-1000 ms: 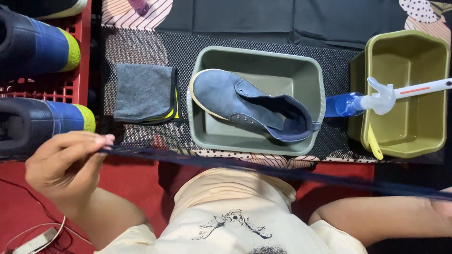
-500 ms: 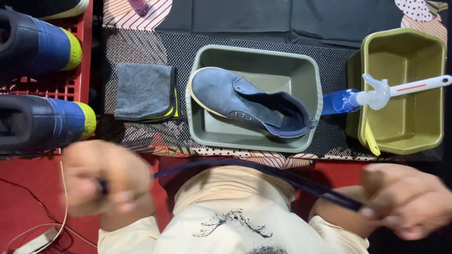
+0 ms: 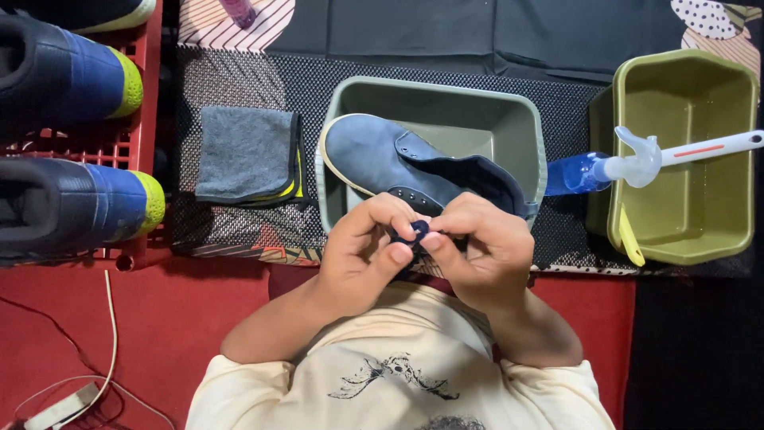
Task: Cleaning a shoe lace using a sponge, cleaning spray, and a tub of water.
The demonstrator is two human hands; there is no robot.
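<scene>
- left hand [image 3: 362, 255] and right hand [image 3: 485, 251] meet at the body's midline, just in front of the grey-green rectangular plastic basin [image 3: 529, 131]; held close, probably so the fingers can work a small item under direct view.
- small dark navy coil of shoelace [image 3: 412, 235] sits between both hands' fingertips, just below the basin's near rim, over the cream t-shirt [image 3: 398, 374].
- left hand: fingers curled in, thumb and forefinger pinching the coil from the left; not a full fist.
- right hand: fingers bent over the top, thumb underneath, pinching the coil from the right; remaining fingers loosely folded.
- navy slip-on canvas shoe with pale sole [image 3: 398, 159] lies in the basin, toe to the left, no lace visible in its eyelets.
- folded grey cloth with yellow edge [image 3: 243, 155] lies flat left of the basin on the black mesh mat [image 3: 239, 80], apart from the hands.
- blue spray bottle with clear trigger head [image 3: 609, 169] lies between the basin and the olive-yellow plastic tub [image 3: 740, 159], nozzle over the tub.
- two blue shoes with lime toes [image 3: 79, 135] rest on a red crate [image 3: 151, 119] at far left.
</scene>
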